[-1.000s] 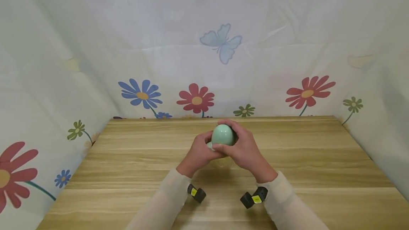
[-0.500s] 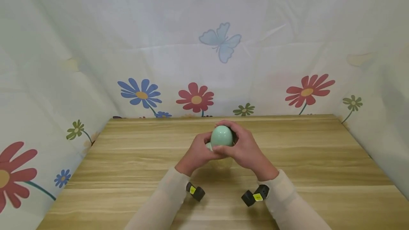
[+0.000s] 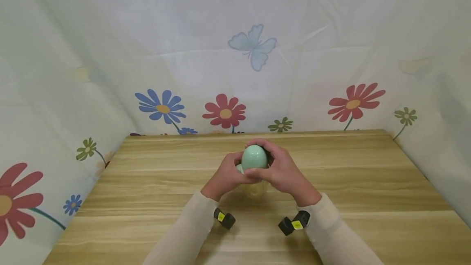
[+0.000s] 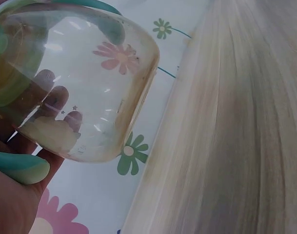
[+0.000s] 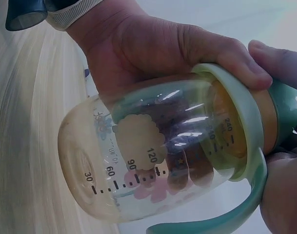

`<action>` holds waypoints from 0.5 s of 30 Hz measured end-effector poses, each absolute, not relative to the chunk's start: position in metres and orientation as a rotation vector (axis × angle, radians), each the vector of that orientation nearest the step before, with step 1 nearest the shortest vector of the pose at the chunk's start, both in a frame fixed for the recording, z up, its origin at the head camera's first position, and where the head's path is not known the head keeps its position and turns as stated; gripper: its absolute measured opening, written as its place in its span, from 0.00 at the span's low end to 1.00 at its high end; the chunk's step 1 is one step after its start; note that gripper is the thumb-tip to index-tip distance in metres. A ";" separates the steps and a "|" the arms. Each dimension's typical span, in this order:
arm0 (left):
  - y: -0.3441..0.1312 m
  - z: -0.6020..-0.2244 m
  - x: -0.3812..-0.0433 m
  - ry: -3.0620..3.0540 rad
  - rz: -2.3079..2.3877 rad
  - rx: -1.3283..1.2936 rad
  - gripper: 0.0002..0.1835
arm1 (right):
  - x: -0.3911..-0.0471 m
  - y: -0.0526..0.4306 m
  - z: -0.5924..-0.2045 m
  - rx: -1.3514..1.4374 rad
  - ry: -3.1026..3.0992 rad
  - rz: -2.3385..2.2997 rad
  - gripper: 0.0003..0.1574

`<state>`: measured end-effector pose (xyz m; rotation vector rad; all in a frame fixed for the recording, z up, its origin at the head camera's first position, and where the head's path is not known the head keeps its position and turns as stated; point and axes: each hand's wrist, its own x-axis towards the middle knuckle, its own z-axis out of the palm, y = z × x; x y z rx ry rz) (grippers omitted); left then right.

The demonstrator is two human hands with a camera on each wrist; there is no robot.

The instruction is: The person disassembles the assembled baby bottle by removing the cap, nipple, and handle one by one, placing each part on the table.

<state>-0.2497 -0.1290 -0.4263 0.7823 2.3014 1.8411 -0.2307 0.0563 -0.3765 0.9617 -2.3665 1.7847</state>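
Note:
A clear baby bottle [image 5: 138, 146] with printed volume marks and a cloud shape is held between both hands. Its mint-green domed cap [image 3: 254, 158] faces my head camera. My left hand [image 3: 226, 177] grips the bottle near its collar, fingers showing through the clear wall in the left wrist view. Around the neck sits a pale green collar ring [image 5: 236, 117], from which a curved green handle [image 5: 207, 222] extends. My right hand [image 3: 281, 171] holds the cap, thumb on the near side and fingers behind. No liquid shows inside the bottle.
Beneath the hands lies a wood-grain table [image 3: 165, 199]. A white curtain [image 3: 184, 32] printed with flowers and a butterfly surrounds its back and sides. Black wrist cameras [image 3: 225, 219] hang below both cuffs.
Both hands keep their hold on the bottle and cap. The cap has shifted slightly left and down in the head view, and more of the clear bottle body shows below the hands.

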 end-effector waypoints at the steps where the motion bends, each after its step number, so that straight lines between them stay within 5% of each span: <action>1: -0.129 -0.426 -0.250 2.298 1.843 0.787 0.25 | -0.231 0.056 -0.376 0.968 -2.366 1.783 0.38; 15: -0.134 -0.426 -0.250 2.276 1.813 0.801 0.24 | -0.231 0.057 -0.378 1.017 -2.349 1.822 0.39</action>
